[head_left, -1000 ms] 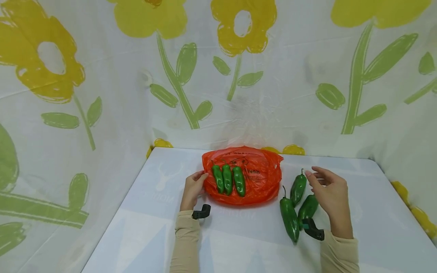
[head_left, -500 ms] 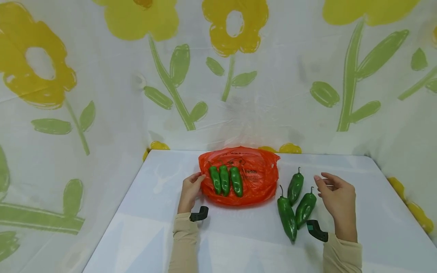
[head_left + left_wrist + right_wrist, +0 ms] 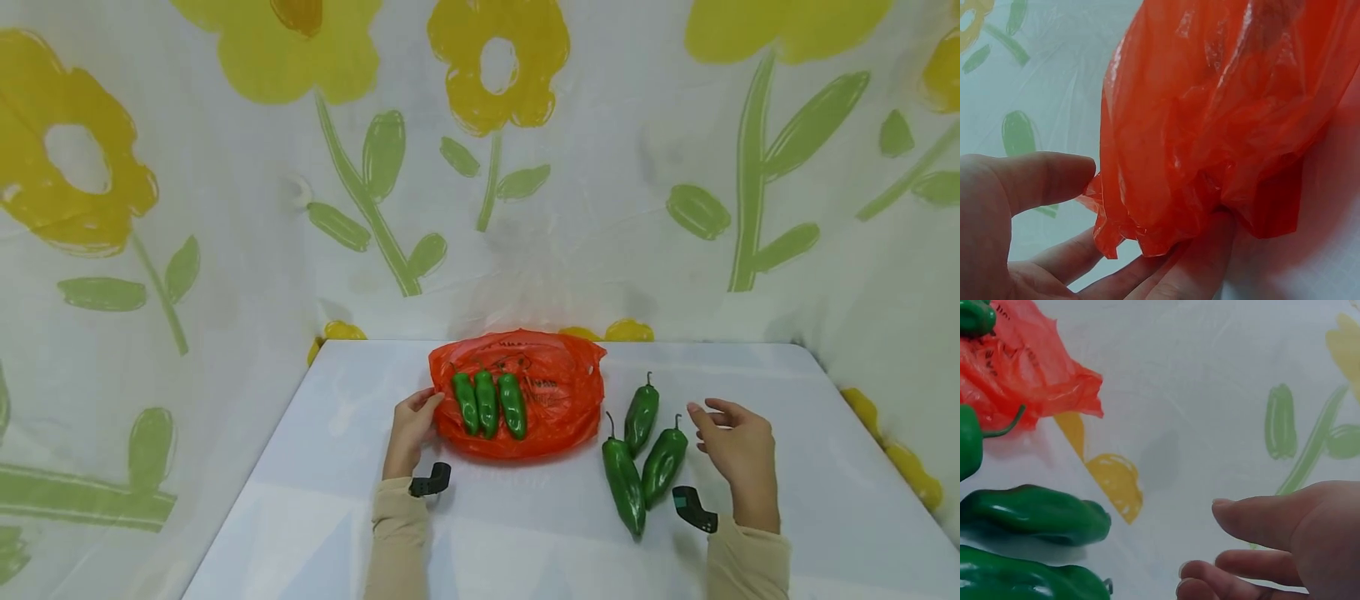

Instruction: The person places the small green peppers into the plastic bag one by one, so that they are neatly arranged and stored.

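A red plastic bag (image 3: 562, 408) lies flat toward the back of the table, with three green peppers (image 3: 487, 404) side by side on its left half. At the bag's left edge my left hand (image 3: 411, 427) pinches the crumpled plastic. The left wrist view shows the thumb (image 3: 1054, 178) on one side of the bag's gathered edge (image 3: 1110, 231) and the fingers underneath. Right of the bag, three more green peppers (image 3: 624, 487) lie close together with stems pointing away. Just right of them hovers my right hand (image 3: 738, 446), fingers loosely bent, holding nothing.
The white table (image 3: 525, 533) ends at a back edge against a flower-printed sheet (image 3: 600, 208), which also hangs at both sides. Small dark cameras (image 3: 696, 508) sit at both wrists.
My right hand has drawn back to the right, uncovering the rightmost pepper and its stem. My left hand stays on the bag's edge. The head view has shifted slightly.
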A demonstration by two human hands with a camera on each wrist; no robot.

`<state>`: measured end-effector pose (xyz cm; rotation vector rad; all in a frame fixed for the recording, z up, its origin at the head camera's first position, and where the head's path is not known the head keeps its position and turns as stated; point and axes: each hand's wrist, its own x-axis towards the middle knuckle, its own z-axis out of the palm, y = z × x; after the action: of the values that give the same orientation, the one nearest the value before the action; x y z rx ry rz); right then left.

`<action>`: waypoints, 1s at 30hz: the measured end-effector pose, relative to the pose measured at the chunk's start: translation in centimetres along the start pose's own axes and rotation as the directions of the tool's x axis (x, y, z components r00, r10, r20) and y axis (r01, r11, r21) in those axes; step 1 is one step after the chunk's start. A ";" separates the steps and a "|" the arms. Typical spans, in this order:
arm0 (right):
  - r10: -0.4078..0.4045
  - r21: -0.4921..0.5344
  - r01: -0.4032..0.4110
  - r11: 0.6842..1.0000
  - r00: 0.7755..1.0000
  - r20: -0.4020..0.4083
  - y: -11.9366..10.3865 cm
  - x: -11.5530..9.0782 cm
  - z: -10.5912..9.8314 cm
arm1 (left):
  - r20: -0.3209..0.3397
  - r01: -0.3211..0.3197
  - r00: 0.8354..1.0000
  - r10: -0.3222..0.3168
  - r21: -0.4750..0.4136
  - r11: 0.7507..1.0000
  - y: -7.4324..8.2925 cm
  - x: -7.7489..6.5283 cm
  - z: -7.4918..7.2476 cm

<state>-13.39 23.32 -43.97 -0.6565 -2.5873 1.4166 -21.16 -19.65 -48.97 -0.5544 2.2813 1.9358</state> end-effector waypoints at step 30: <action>0.071 -0.123 -0.027 0.992 0.927 0.369 1.7 1.6 -0.6 | -0.007 0.005 1.000 -0.005 -0.003 1.000 -0.1 0.0 -0.2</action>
<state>-14.09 25.23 -45.16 -0.5083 -2.9822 1.5481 -21.15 -19.84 -49.01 -0.5674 2.2799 1.9387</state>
